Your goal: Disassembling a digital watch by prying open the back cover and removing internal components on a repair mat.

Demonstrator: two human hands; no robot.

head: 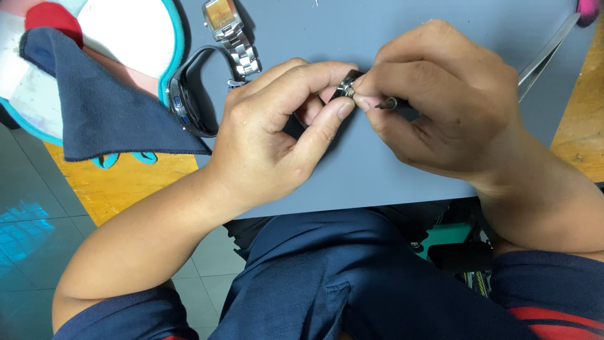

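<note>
Two bare hands meet over the grey mat [377, 182] on the counter [126, 182]. Left hand [277, 132] has thumb and forefinger pinched narrow on a small metal watch part [348, 84], held up just above the mat, near its middle. Right hand [440, 101] is closed on a thin dark tool [393, 106], tip touching the watch part; its fingers are curled tight round the shaft. Most of the part is hidden behind the fingertips, so its exact shape is hard to tell.

Around: silver watch with a metal link band [231, 34] lies at the top edge of the mat, amber square face up. Just beside it, left and lower, a dark watch with a black strap [189, 94] lies on its side, half on the mat edge. Further left, a dark blue cloth [94, 107] drapes over a round plate-like thing with a teal rim [170, 38], white, pink and red on top; the cloth corner touches the dark watch. Metal tweezers [547, 53] lie at the upper right, partly behind the right hand. A pink object [588, 9] shows at the top right corner, cut off. Yellow counter surface shows on both sides of the mat. Below, the person's dark blue clothing [327, 271] and grey floor tiles [25, 239].
</note>
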